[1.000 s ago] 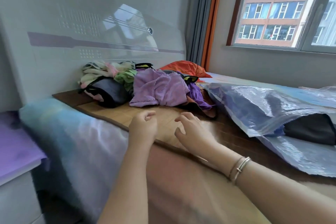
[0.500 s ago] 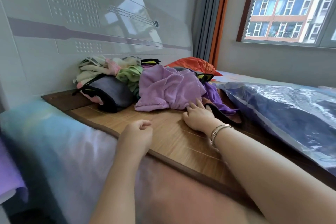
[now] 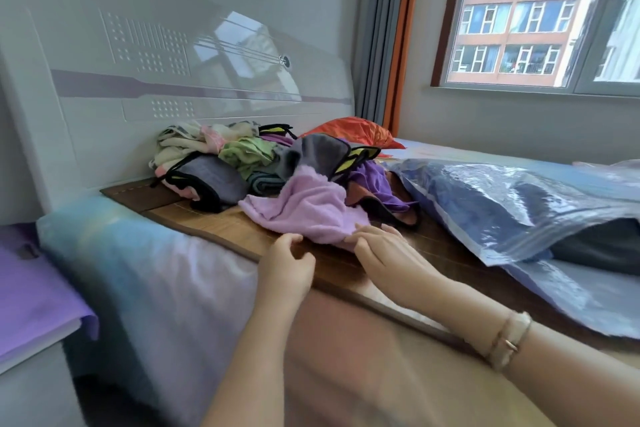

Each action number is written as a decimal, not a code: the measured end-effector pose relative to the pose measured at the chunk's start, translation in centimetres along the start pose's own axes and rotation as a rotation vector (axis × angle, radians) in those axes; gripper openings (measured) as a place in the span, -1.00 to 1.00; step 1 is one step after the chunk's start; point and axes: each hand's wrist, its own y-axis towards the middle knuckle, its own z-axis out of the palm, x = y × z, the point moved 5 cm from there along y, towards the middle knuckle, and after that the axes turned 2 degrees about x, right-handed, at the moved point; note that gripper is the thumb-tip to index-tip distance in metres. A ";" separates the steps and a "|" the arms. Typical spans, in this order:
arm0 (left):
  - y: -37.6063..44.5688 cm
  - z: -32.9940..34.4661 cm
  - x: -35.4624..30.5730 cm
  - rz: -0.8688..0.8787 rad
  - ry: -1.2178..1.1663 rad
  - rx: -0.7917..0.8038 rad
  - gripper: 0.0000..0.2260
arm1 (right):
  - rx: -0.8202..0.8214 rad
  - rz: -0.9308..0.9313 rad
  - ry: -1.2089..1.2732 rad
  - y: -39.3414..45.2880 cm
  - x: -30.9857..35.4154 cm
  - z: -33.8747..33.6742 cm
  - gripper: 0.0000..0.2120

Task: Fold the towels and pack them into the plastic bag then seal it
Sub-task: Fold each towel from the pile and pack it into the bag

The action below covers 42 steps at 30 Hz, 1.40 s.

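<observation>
A lilac towel (image 3: 304, 206) lies crumpled on the bamboo mat (image 3: 207, 222), pulled out from a heap of mixed towels (image 3: 242, 159) by the headboard. My right hand (image 3: 384, 255) grips the towel's near edge. My left hand (image 3: 287, 263) hovers just left of that edge with fingers loosely curled, holding nothing. A large bluish plastic bag (image 3: 502, 204) lies to the right on the bed, with something dark (image 3: 595, 246) showing inside its near opening.
A white headboard (image 3: 173, 87) stands behind the heap. An orange cloth (image 3: 353, 130) lies at the back near the curtain. A purple-topped bedside stand (image 3: 31, 288) sits at the left. The bed edge runs diagonally below my hands.
My right hand took hold of the lilac towel and drew it off the heap toward me. My left hand moved forward beside it.
</observation>
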 end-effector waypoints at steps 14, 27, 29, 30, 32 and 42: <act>-3.4 2.1 1.5 -0.402 -0.849 0.000 -0.69 | -0.084 0.318 0.494 -9.0 -2.8 -3.2 -0.79; -4.4 2.2 -0.1 -0.375 -0.785 0.033 -0.62 | 0.167 0.243 0.254 -7.5 -2.1 -1.5 -0.85; -4.8 2.2 -1.0 -0.292 -0.743 -0.012 -0.71 | 0.199 0.199 0.237 -8.7 -1.9 -2.6 -0.75; -5.1 2.2 -1.7 -0.250 -0.734 -0.028 -0.79 | 0.230 0.176 0.245 -9.4 -1.8 -3.2 -0.71; -6.0 2.5 -3.4 -0.193 -0.742 0.039 -0.87 | 0.302 0.132 0.352 -11.1 -1.9 -4.3 -0.68; -13.4 7.3 -11.1 0.135 -0.681 0.469 -0.77 | -0.076 0.513 1.181 -20.6 -3.7 -10.4 -0.26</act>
